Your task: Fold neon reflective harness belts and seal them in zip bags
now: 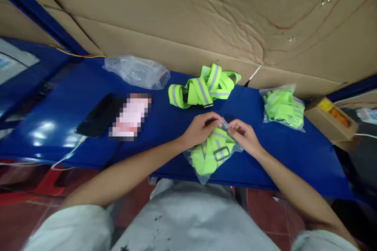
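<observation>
A clear plastic bag [205, 178] lies at the near edge of the blue table, holding a folded neon-yellow reflective strap [203, 159] with grey stripes and a dark rectangular buckle [222, 153]. Along the bag's top edge, my left hand [202, 128] pinches one part between thumb and fingers. My right hand [245, 136] grips the same edge a little to the right, also closed. Beyond my hands, a loose bundle of the same reflective strap [203, 88] rests on the table. Off to the right is another bagged strap [284, 108].
Clear plastic bags [137, 71] lie at the back left of the blue table [165, 125]. A black phone [100, 115] with a white cable and a blurred-out screen [131, 117] are at left. A small cardboard box [331, 121] stands at right; a cardboard wall [176, 15] rises behind.
</observation>
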`<state>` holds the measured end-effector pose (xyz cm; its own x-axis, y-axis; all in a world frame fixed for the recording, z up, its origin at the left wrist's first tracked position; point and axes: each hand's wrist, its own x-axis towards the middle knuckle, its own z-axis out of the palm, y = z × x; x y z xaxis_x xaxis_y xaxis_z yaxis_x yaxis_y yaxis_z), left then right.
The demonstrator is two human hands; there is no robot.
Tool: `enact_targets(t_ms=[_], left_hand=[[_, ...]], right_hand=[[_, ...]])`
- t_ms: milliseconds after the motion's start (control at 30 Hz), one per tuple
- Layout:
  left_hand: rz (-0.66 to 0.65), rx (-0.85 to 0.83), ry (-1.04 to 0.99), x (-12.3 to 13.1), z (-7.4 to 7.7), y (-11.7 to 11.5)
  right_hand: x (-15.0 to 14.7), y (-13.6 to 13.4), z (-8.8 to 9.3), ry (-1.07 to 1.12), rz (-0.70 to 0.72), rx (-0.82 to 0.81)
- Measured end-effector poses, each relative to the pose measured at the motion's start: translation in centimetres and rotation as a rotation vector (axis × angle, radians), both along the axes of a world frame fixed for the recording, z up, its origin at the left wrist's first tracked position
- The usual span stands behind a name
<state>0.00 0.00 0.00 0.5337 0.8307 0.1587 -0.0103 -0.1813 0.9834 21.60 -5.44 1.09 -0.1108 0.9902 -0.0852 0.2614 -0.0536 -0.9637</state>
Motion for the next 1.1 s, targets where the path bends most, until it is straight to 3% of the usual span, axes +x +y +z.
enact_targets(t_ms=[400,1100], left_hand=[[0.004,-0.09,0.021,0.3,0.3,-0.4],[-0.018,0.026,0.047,0.7,0.5,-1.1]], right_hand=[[0.0,-0.3,-0.8,0.001,-0.008,0.111],[-0.6,-1.0,-1.5,-0.104,-0.005,0.217]])
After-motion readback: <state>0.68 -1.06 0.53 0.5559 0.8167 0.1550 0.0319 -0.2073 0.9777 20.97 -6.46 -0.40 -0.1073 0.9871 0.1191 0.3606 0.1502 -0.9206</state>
